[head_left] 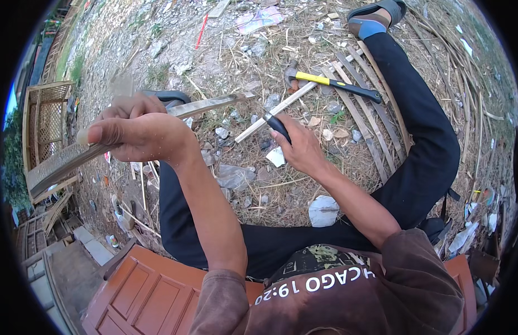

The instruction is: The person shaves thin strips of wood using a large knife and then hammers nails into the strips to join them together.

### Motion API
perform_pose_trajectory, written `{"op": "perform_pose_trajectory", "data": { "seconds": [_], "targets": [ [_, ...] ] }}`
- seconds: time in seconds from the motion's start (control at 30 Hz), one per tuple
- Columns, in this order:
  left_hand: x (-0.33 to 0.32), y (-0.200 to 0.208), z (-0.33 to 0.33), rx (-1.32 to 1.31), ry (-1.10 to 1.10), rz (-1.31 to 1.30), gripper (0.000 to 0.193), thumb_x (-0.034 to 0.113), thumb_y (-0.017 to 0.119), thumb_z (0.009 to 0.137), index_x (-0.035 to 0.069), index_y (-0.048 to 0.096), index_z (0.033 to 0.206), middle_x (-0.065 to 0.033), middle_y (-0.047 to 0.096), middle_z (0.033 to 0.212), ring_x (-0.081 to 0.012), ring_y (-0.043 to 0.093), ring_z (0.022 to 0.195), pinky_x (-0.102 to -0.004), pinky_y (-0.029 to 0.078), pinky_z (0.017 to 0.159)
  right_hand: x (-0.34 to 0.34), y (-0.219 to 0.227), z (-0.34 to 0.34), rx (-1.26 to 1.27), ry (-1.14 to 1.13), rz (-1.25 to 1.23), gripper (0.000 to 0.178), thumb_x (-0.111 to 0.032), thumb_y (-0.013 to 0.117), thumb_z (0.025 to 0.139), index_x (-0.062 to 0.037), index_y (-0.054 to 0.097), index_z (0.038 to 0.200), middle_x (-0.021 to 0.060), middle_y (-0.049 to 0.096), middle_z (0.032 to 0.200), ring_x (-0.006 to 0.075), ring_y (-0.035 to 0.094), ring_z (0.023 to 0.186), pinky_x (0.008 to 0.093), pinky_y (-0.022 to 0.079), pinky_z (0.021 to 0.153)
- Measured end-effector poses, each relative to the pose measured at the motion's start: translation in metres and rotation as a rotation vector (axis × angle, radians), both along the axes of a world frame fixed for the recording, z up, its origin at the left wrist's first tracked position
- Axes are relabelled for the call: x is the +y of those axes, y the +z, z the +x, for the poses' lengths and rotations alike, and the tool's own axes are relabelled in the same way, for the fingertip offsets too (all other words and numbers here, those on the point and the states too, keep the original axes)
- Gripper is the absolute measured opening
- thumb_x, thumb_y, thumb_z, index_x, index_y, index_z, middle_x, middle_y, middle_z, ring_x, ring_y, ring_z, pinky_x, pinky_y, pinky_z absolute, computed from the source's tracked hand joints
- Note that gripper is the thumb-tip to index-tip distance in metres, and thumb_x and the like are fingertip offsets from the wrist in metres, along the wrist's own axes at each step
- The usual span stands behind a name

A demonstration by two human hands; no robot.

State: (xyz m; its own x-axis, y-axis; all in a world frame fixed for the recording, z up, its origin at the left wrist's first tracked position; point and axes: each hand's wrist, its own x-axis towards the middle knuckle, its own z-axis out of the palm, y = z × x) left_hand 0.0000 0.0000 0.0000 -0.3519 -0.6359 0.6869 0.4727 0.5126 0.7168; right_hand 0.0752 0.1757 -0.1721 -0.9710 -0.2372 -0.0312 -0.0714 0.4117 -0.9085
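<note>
My left hand (pixel 141 131) is raised at the left, its fingers closed round a long, weathered wooden slat (pixel 206 104). The slat's wide end comes toward me at the far left, and its narrow end points right, over the ground. My right hand (pixel 303 145) is lower, near the middle, wrapped round the black handle of a tool (pixel 279 128). A metal collar shows at the handle's front; the blade or tip is too indistinct to name. Beyond this hand, a claw hammer (pixel 331 81) with a yellow and black handle lies across a pale wooden stick (pixel 275 113).
Several thin slats (pixel 362 114) lie beside my outstretched right leg. A red-brown panelled door (pixel 141 285) lies under me. At the left stands a wooden lattice frame (pixel 46 114). Stones, dry grass and a white slab piece (pixel 324 212) litter the ground.
</note>
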Motion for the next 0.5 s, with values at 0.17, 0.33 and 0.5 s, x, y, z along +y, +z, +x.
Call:
{"op": "perform_pose_trajectory", "data": {
  "seconds": [0.17, 0.33, 0.5],
  "targets": [
    [0.005, 0.003, 0.002, -0.031, 0.053, 0.063, 0.067, 0.077, 0.032, 0.091, 0.016, 0.022, 0.066, 0.0024, 0.027, 0.049, -0.0076, 0.028, 0.038, -0.0241, 0.023, 0.033, -0.016, 0.031, 0.004, 0.197, 0.013, -0.091, 0.038, -0.022, 0.06, 0.096, 0.0008, 0.051, 0.125, 0.0216, 0.067, 0.096, 0.0405, 0.067, 0.081, 0.0462, 0.053, 0.07],
    [0.003, 0.003, 0.004, -0.027, 0.082, 0.041, 0.068, 0.08, 0.031, 0.09, 0.016, 0.021, 0.067, 0.0018, 0.028, 0.049, -0.0084, 0.028, 0.038, -0.0242, 0.02, 0.035, -0.019, 0.025, 0.005, 0.208, 0.058, -0.021, 0.038, -0.02, 0.06, 0.096, 0.0022, 0.051, 0.125, 0.0235, 0.066, 0.096, 0.042, 0.067, 0.077, 0.049, 0.052, 0.063],
    [0.005, -0.002, 0.01, -0.042, 0.084, 0.009, 0.068, 0.08, 0.03, 0.089, 0.017, 0.021, 0.066, 0.0017, 0.027, 0.049, -0.0086, 0.029, 0.038, -0.0236, 0.02, 0.035, -0.016, 0.016, -0.009, 0.113, 0.044, 0.031, 0.033, -0.018, 0.061, 0.095, 0.0019, 0.051, 0.119, 0.0238, 0.066, 0.088, 0.0437, 0.066, 0.074, 0.0505, 0.051, 0.061]
  ]
}}
